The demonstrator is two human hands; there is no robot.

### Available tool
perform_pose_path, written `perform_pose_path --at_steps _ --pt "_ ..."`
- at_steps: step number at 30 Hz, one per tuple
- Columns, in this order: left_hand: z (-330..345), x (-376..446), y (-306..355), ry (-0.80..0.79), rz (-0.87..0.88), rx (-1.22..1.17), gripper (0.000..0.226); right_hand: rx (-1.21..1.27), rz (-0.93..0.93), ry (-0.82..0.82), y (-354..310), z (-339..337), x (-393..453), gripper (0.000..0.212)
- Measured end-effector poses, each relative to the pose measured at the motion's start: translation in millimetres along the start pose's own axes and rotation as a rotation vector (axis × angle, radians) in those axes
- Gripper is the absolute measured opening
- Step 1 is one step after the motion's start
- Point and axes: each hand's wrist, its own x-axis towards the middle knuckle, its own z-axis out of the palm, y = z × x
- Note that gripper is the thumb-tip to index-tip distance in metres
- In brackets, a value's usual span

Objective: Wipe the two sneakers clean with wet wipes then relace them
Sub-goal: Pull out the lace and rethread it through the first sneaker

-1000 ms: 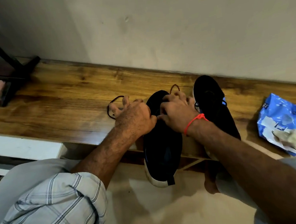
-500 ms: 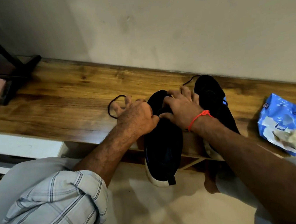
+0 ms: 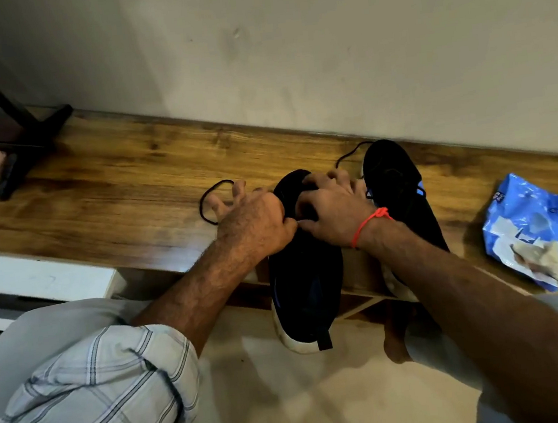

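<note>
While both hands work at the near sneaker [image 3: 307,277], which lies on the table [image 3: 115,208] with its heel overhanging the edge, the left hand [image 3: 255,224] and right hand [image 3: 334,212] curl over its lace area, apparently pinching the thin black lace [image 3: 206,201]; the second sneaker [image 3: 396,178] lies just beside. Judging by looks, the upper is soft and light, the lace limp and slippery; pinch it near the tip, steadying the shoe by its stiffer sole.

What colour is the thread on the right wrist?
Red-orange thread, seen in the head view.
</note>
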Motion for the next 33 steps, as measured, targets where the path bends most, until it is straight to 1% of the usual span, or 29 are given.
perform_pose_path --at_steps 2,4,6,9,11,13,14,15,16,17,18,19,20,22,23,24,26,28,30,33 --pt "2 2 -2 0.004 -0.011 -0.003 0.027 -0.019 0.014 -0.02 -3 4 2 0.02" --pt "2 2 -3 -0.002 -0.027 0.007 0.028 -0.018 0.022 0.005 0 3 3 0.014" --pt "1 2 -3 -0.003 -0.039 0.009 0.029 0.026 0.044 0.01 4 -1 4 0.011" --pt "-2 1 -3 0.02 -0.046 0.005 0.031 0.134 0.169 0.046 19 -16 6 0.01" --pt "-5 0 -5 0.003 -0.068 0.037 0.035 0.306 0.279 0.141 38 -35 6 0.014" --pt "-8 0 -8 -0.024 -0.086 0.036 0.032 0.564 0.344 0.264 57 -54 1 0.014" --pt "-8 0 -8 -0.027 -0.084 0.03 0.029 0.626 0.372 0.34 65 -59 0 0.011" --pt "-8 1 -9 -0.024 -0.079 0.023 0.028 0.596 0.385 0.424 73 -59 0 0.008" --pt "-6 2 -9 -0.018 -0.075 0.013 0.029 0.507 0.392 0.489 79 -56 2 0.015" --pt "-4 2 -9 -0.011 -0.07 0.001 0.031 0.391 0.385 0.513 80 -51 3 0.027" --pt "-3 2 -9 -0.004 -0.065 -0.012 0.033 0.29 0.35 0.512 78 -44 4 0.039" --pt "-3 2 -8 -0.001 -0.057 -0.026 0.035 0.245 0.283 0.493 71 -39 3 0.047" --pt "-4 1 -8 -0.002 -0.055 -0.045 0.038 0.246 0.192 0.449 65 -32 5 0.048" --pt "-7 1 -8 0.013 -0.075 -0.098 0.041 0.251 0.033 0.31 48 -22 7 0.038" --pt "-8 2 -10 0.037 -0.093 -0.123 0.039 0.247 -0.006 0.224 39 -17 6 0.034" --pt "-7 3 -12 0.06 -0.106 -0.141 0.035 0.255 -0.014 0.142 34 -12 6 0.036" --pt "-3 7 -19 0.051 -0.127 -0.188 0.03 0.295 0.051 0.009 26 -3 6 0.046" --pt "3 9 -22 -0.024 -0.133 -0.227 0.035 0.323 0.109 -0.009 24 4 7 0.052" --pt "7 8 -21 -0.048 -0.131 -0.199 0.038 0.357 0.143 0.013 24 7 8 0.046" --pt "0 9 -24 0.009 -0.128 -0.138 0.026 0.388 0.155 0.051 25 6 10 0.024"
